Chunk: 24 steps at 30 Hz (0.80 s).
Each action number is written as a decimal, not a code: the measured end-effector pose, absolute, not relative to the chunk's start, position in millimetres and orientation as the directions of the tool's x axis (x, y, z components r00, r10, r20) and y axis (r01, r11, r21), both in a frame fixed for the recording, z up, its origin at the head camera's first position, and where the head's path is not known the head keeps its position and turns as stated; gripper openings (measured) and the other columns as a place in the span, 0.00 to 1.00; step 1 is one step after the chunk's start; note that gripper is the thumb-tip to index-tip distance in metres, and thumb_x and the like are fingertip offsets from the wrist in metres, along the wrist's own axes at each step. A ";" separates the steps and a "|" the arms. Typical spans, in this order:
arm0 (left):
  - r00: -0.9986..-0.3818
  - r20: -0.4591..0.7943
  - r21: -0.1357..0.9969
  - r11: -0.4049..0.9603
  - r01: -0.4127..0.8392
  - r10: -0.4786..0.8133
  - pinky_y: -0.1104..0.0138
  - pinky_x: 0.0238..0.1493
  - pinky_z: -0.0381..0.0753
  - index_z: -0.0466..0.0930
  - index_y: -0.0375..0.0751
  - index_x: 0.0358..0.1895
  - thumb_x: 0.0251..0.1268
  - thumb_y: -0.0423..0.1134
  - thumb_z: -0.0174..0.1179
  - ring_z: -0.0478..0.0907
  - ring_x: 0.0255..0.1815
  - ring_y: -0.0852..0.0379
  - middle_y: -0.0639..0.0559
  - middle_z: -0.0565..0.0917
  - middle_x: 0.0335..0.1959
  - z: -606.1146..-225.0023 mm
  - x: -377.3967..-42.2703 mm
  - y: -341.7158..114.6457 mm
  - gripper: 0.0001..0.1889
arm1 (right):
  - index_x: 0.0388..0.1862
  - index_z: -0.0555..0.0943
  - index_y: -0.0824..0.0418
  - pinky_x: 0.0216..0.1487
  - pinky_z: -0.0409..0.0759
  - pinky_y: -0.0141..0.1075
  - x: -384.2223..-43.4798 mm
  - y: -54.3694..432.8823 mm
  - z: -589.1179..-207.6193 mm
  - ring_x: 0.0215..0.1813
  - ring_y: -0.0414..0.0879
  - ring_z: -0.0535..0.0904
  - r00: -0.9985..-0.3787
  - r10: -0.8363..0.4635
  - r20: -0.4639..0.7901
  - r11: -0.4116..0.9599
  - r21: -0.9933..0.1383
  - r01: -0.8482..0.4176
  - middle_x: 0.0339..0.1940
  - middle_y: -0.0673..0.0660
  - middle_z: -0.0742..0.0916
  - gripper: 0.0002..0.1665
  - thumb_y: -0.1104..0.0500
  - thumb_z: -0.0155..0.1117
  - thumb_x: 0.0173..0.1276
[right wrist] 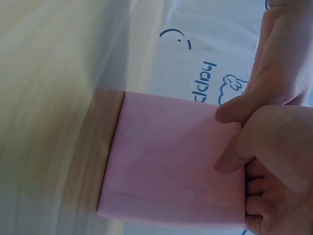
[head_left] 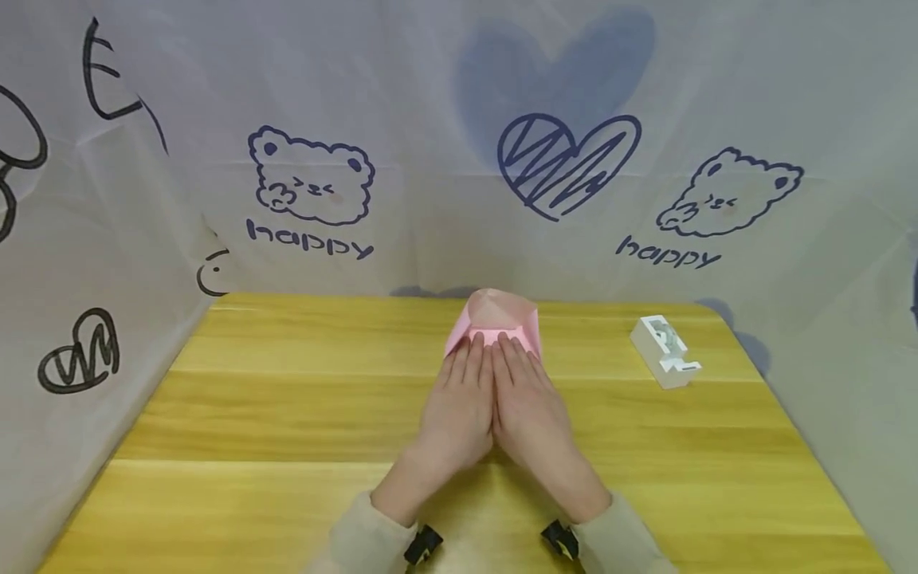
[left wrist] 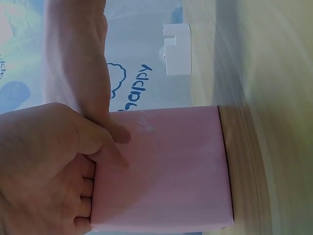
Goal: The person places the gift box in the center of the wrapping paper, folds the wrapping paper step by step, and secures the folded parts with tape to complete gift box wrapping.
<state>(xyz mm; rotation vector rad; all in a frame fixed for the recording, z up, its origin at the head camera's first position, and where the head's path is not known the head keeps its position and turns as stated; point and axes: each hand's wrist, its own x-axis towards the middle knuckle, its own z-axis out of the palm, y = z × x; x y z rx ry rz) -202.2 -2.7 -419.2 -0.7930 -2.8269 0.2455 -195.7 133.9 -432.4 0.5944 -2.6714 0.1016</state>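
A box wrapped in pink paper (head_left: 505,338) stands on the table in front of me, its near face smooth in both wrist views. At its far end a flap of the paper (head_left: 493,307) sticks up. My left hand (head_left: 459,410) and right hand (head_left: 529,410) lie side by side over the top, fingers straight and pointing away from me. In the left wrist view the left thumb (left wrist: 115,157) rests against the near face. The right thumb (right wrist: 230,155) touches the same face in the right wrist view. Part of the box's top is hidden under the hands.
A white tape dispenser (head_left: 663,355) with a roll in it stands at the back right of the wooden table (head_left: 287,399). White cloth (head_left: 430,199) with drawn bears and hearts hangs behind the table and at both sides.
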 end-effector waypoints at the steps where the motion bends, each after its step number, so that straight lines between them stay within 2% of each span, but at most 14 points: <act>1: -0.838 0.148 -0.197 0.846 0.495 0.525 0.50 0.83 0.53 0.52 0.25 0.81 0.73 0.51 0.57 0.50 0.84 0.36 0.28 0.54 0.82 -417.0 -203.9 -3.0 0.44 | 0.77 0.66 0.74 0.80 0.62 0.53 -197.3 132.9 -430.3 0.79 0.63 0.66 -0.826 -0.395 0.402 0.908 0.033 -0.418 0.78 0.71 0.70 0.35 0.59 0.57 0.76; 5: -0.833 0.168 -0.146 0.849 0.508 0.528 0.50 0.82 0.55 0.53 0.24 0.80 0.74 0.49 0.56 0.52 0.84 0.36 0.28 0.56 0.81 -411.9 -206.1 -4.6 0.42 | 0.76 0.68 0.75 0.78 0.66 0.53 -198.8 130.5 -425.4 0.77 0.64 0.69 -0.821 -0.412 0.396 0.907 0.096 -0.409 0.76 0.72 0.73 0.37 0.59 0.61 0.73; 7: -0.829 0.181 -0.137 0.848 0.512 0.529 0.51 0.82 0.56 0.54 0.24 0.80 0.75 0.48 0.55 0.53 0.83 0.37 0.29 0.57 0.81 -411.7 -204.5 -5.3 0.40 | 0.76 0.67 0.75 0.79 0.65 0.53 -197.4 131.1 -423.5 0.77 0.64 0.68 -0.832 -0.414 0.369 0.906 0.077 -0.417 0.76 0.71 0.73 0.36 0.59 0.61 0.73; 10: -0.827 0.184 -0.142 0.847 0.512 0.531 0.51 0.82 0.57 0.56 0.25 0.79 0.77 0.49 0.53 0.54 0.83 0.37 0.29 0.58 0.81 -413.4 -201.4 -5.4 0.39 | 0.76 0.67 0.74 0.80 0.62 0.52 -193.7 137.5 -416.5 0.79 0.62 0.66 -0.851 -0.411 0.328 0.891 -0.054 -0.451 0.78 0.70 0.71 0.36 0.62 0.59 0.72; 13: -0.834 0.174 -0.143 0.851 0.505 0.524 0.51 0.82 0.57 0.56 0.25 0.79 0.75 0.50 0.54 0.54 0.83 0.36 0.29 0.57 0.81 -417.5 -199.3 -6.3 0.40 | 0.75 0.70 0.74 0.77 0.67 0.52 -191.7 146.7 -410.1 0.78 0.61 0.69 -0.825 -0.385 0.413 0.842 -0.209 -0.498 0.77 0.68 0.73 0.35 0.65 0.60 0.69; 15: -0.841 0.169 -0.141 0.857 0.496 0.514 0.51 0.82 0.56 0.56 0.25 0.79 0.73 0.50 0.56 0.54 0.83 0.36 0.29 0.57 0.81 -419.5 -199.1 -7.6 0.41 | 0.72 0.74 0.73 0.73 0.73 0.53 -194.9 152.9 -408.4 0.73 0.61 0.74 -0.766 -0.341 0.545 0.799 -0.261 -0.542 0.73 0.67 0.78 0.33 0.66 0.62 0.68; 17: -0.847 0.171 -0.129 0.864 0.487 0.503 0.51 0.82 0.55 0.55 0.25 0.79 0.71 0.49 0.58 0.54 0.83 0.36 0.29 0.55 0.82 -420.6 -200.1 -9.0 0.43 | 0.68 0.77 0.71 0.67 0.78 0.54 -201.9 158.2 -409.6 0.67 0.62 0.79 -0.690 -0.269 0.671 0.782 -0.266 -0.564 0.67 0.66 0.83 0.29 0.66 0.65 0.67; 19: -0.850 0.182 -0.119 0.869 0.481 0.495 0.51 0.82 0.55 0.55 0.25 0.80 0.71 0.48 0.58 0.54 0.83 0.37 0.29 0.55 0.82 -420.8 -201.4 -10.1 0.43 | 0.62 0.79 0.70 0.62 0.83 0.53 -210.3 163.0 -413.4 0.60 0.62 0.82 -0.640 -0.188 0.745 0.781 -0.281 -0.557 0.59 0.66 0.85 0.25 0.65 0.68 0.67; 21: -0.844 0.192 -0.113 0.866 0.487 0.500 0.51 0.83 0.54 0.55 0.25 0.80 0.71 0.47 0.58 0.54 0.83 0.37 0.29 0.55 0.82 -421.1 -202.6 -10.3 0.42 | 0.57 0.79 0.70 0.54 0.85 0.51 -217.1 167.6 -418.9 0.53 0.60 0.83 -0.638 -0.102 0.763 0.782 -0.335 -0.526 0.52 0.66 0.85 0.22 0.63 0.70 0.66; 24: -0.834 0.210 -0.108 0.860 0.499 0.510 0.51 0.83 0.54 0.56 0.25 0.79 0.72 0.45 0.57 0.54 0.83 0.37 0.30 0.56 0.82 -421.7 -204.3 -8.6 0.40 | 0.49 0.77 0.69 0.42 0.84 0.47 -222.3 173.9 -427.0 0.43 0.57 0.80 -0.672 0.006 0.741 0.771 -0.431 -0.469 0.44 0.64 0.82 0.19 0.61 0.73 0.65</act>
